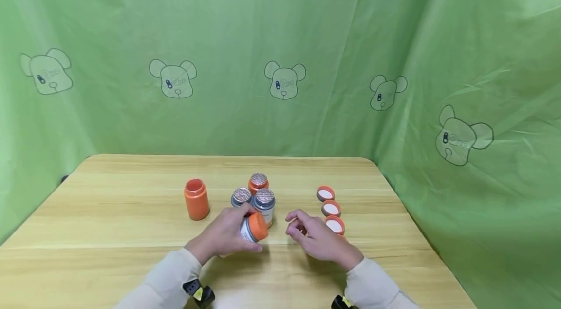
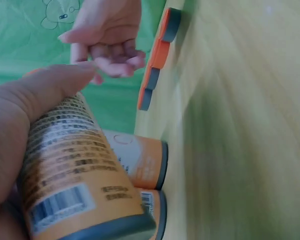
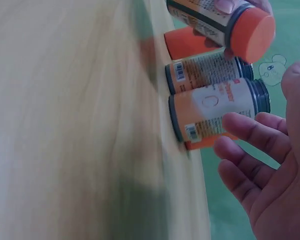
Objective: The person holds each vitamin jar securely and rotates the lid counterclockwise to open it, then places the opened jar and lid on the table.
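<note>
My left hand (image 1: 232, 233) grips a labelled bottle (image 2: 85, 170) with its orange screw cap (image 1: 258, 226) on, tilted so the cap leans to the right. Its thumb lies along the label in the left wrist view. To the right, my right hand (image 1: 317, 238) hovers over the table with loosely bent fingers (image 3: 250, 135), holding nothing. Just beyond the left hand stand two uncapped grey-necked bottles (image 1: 265, 204) and an orange bottle (image 1: 258, 181), their mouths covered by silvery printed seals.
An orange bottle (image 1: 197, 200) with an open mouth stands at the left. Several orange caps (image 1: 331, 208) lie in a row, white insides up, beside the right hand. The wooden table (image 1: 109, 202) backs onto a green curtain (image 1: 228, 119).
</note>
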`<state>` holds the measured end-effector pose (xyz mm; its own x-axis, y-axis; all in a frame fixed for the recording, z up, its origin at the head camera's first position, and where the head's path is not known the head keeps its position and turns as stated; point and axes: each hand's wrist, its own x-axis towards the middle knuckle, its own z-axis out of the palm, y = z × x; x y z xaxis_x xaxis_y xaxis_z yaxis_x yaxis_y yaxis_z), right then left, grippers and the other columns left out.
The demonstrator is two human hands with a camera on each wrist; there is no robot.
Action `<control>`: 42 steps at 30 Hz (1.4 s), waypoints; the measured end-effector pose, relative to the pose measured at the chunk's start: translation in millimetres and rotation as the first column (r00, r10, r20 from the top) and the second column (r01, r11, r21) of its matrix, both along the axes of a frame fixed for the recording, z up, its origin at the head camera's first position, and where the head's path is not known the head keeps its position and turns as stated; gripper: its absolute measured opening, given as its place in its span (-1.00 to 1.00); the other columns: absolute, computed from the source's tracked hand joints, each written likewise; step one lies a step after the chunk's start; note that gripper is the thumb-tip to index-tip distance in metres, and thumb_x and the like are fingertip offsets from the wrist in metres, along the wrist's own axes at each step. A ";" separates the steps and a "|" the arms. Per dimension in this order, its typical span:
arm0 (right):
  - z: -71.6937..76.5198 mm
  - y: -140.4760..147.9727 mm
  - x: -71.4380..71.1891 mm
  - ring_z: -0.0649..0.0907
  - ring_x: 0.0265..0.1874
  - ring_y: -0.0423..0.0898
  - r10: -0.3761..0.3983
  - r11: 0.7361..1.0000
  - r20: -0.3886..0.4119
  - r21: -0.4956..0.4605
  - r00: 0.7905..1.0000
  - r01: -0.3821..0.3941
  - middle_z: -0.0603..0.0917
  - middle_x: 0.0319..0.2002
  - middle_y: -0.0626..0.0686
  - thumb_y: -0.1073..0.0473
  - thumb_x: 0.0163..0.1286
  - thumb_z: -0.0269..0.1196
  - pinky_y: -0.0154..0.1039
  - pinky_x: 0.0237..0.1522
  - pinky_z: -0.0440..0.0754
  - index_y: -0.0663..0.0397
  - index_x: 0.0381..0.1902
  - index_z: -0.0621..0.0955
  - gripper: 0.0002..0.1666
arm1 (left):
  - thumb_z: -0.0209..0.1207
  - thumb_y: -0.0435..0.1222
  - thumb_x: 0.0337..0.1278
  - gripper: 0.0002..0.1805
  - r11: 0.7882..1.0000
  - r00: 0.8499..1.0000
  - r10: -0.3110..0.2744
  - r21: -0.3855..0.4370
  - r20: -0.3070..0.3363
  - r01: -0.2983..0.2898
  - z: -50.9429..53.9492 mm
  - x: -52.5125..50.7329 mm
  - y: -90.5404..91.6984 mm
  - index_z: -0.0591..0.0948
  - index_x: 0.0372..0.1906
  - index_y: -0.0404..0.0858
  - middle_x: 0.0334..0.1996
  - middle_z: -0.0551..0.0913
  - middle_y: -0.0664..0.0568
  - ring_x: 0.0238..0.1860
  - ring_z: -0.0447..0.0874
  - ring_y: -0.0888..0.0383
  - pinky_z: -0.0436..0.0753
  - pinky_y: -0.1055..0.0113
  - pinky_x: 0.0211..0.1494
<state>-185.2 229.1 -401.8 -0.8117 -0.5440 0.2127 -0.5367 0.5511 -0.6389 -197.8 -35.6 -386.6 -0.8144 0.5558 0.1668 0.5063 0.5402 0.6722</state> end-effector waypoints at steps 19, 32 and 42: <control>8.1 -35.0 3.1 0.58 -0.37 -0.27 0.112 0.993 0.022 -0.029 0.993 -0.111 0.64 -0.31 -0.10 0.03 0.54 0.03 -0.31 -0.28 0.58 0.14 0.12 0.40 -0.64 | 0.57 -0.12 -0.37 -0.31 0.999 0.999 -0.044 0.008 -0.025 0.044 -6.6 0.3 17.4 0.44 -0.08 -0.19 -0.25 0.52 0.08 -0.28 0.53 0.22 0.58 0.35 -0.18; 8.7 -40.2 6.8 0.45 -0.59 -0.32 -0.016 1.000 -0.083 -0.023 0.996 0.015 0.47 -0.55 -0.20 -0.03 0.42 0.18 -0.37 -0.56 0.46 -0.01 -0.02 0.48 -0.69 | 0.54 -0.14 -0.30 -0.37 0.995 0.996 -0.084 0.061 0.006 0.084 -2.3 3.8 22.2 0.43 -0.12 -0.21 -0.27 0.51 0.06 -0.33 0.55 0.23 0.59 0.41 -0.27; 5.4 -45.4 7.8 0.33 -0.69 -0.35 -0.074 0.997 -0.011 -0.028 0.997 0.074 0.39 -0.65 -0.15 -0.03 0.47 0.11 -0.41 -0.64 0.30 -0.02 -0.15 0.50 -0.78 | 0.52 -0.12 -0.27 -0.42 0.994 0.992 -0.106 0.013 -0.064 0.107 -6.2 3.4 23.5 0.47 -0.14 -0.21 -0.35 0.55 0.10 -0.39 0.53 0.29 0.57 0.45 -0.32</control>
<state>-177.4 183.7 -396.5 -0.8470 -0.4760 0.2367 -0.5026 0.5717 -0.6485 -194.3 -12.2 -392.7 -0.7386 0.6352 0.2259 0.6018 0.4700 0.6457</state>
